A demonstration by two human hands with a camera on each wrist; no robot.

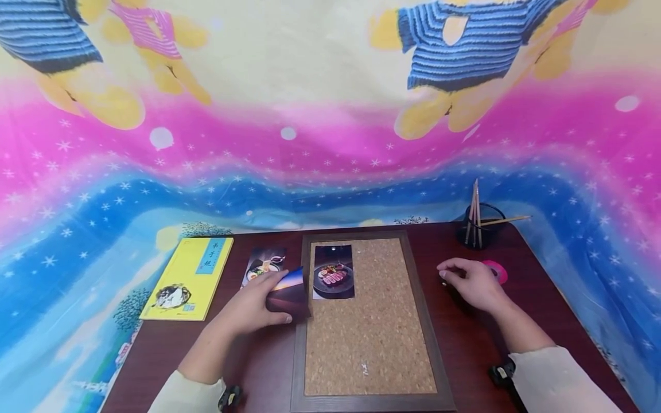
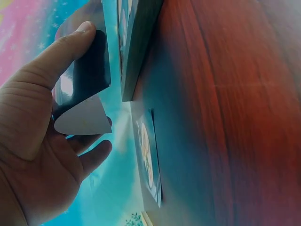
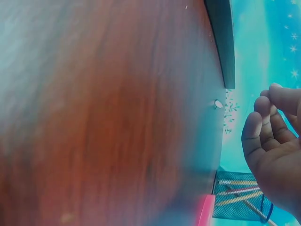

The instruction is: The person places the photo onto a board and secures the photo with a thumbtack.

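Cork fills the framed board (image 1: 369, 338) that lies between the two hands. At its left edge, the left hand (image 1: 258, 307) pinches a sunset photo (image 1: 289, 292), thumb across its dark face; in the left wrist view the photo's top is cut off, and whether the pale flap below is its back is unclear. Just beyond that hand lies a food photo (image 1: 263, 261), partly covered; a steak photo (image 1: 333, 272) sits on the board to the hand's right. The right hand (image 1: 472, 282) hovers with bent fingers; I cannot tell whether its fingertips hold anything. Near them, a small white object (image 3: 217, 104) is too tiny to identify. Behind this hand, a pink ring (image 1: 497, 271) is half hidden; farther beyond stands a mesh pencil cup (image 1: 482, 229).
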